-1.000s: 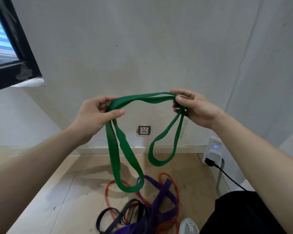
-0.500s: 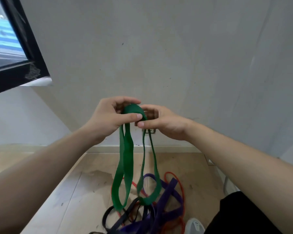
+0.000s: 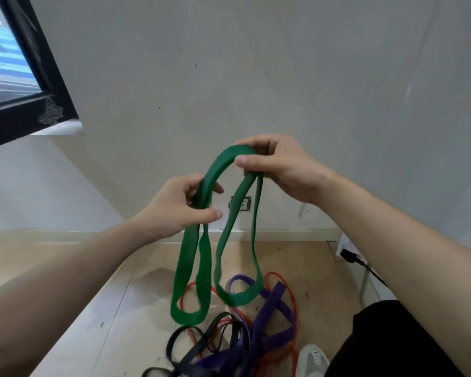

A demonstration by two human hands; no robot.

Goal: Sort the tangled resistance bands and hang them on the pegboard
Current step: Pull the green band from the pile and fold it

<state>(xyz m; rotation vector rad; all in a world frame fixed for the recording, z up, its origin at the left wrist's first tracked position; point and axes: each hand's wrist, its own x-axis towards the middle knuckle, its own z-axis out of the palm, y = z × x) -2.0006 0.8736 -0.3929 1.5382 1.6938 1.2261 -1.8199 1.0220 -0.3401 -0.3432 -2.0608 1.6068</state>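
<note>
At frame centre, left hand [image 3: 172, 206] and right hand [image 3: 279, 167] both pinch a flat, matte green rubber band [image 3: 191, 268] drooping in two long loops.

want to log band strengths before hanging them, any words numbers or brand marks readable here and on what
None can be read.
green band: no print shows.
purple band, black band, red band: no print shows.
wall socket: too small to tell any marking.
shoe: pale marks, too blurred to read.

Grey wall [image 3: 256, 77], wooden floor [image 3: 93, 308], black-framed window [image 3: 25, 77]
</note>
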